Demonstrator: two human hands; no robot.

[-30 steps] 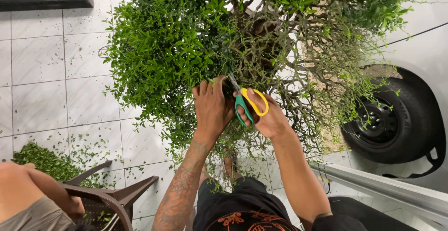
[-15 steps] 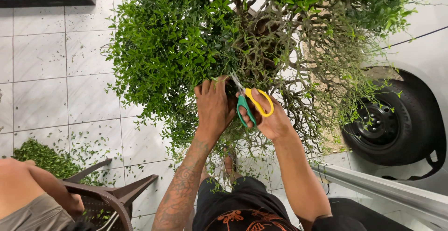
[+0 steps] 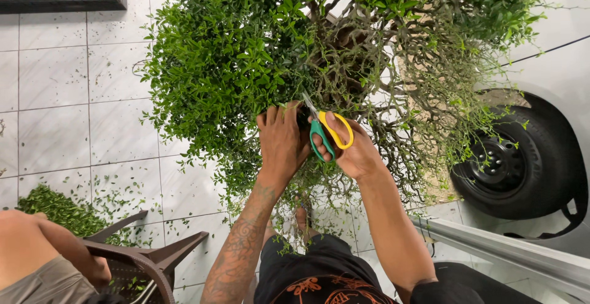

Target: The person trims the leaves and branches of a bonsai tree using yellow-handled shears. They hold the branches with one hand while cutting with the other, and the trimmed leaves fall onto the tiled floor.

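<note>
A dense green bush (image 3: 246,52) with small leaves and bare twisting twigs fills the upper middle of the head view. My left hand (image 3: 281,141) presses into its lower foliage, fingers closed around the leafy stems. My right hand (image 3: 350,147) is just to the right, fingers through the green and yellow handles of a pair of scissors (image 3: 324,133). The blades point up into the twigs, and their tips are hidden among the branches.
Cut leaves lie scattered over the white tiled floor (image 3: 55,82), with a heap of clippings (image 3: 58,212) at lower left. A brown plastic chair (image 3: 144,258) and another person's arm (image 3: 43,248) are at bottom left. A car wheel (image 3: 522,162) stands at right.
Both hands have stayed at the same spot in the bush. The scissors have shifted slightly, their handles a little closer together.
</note>
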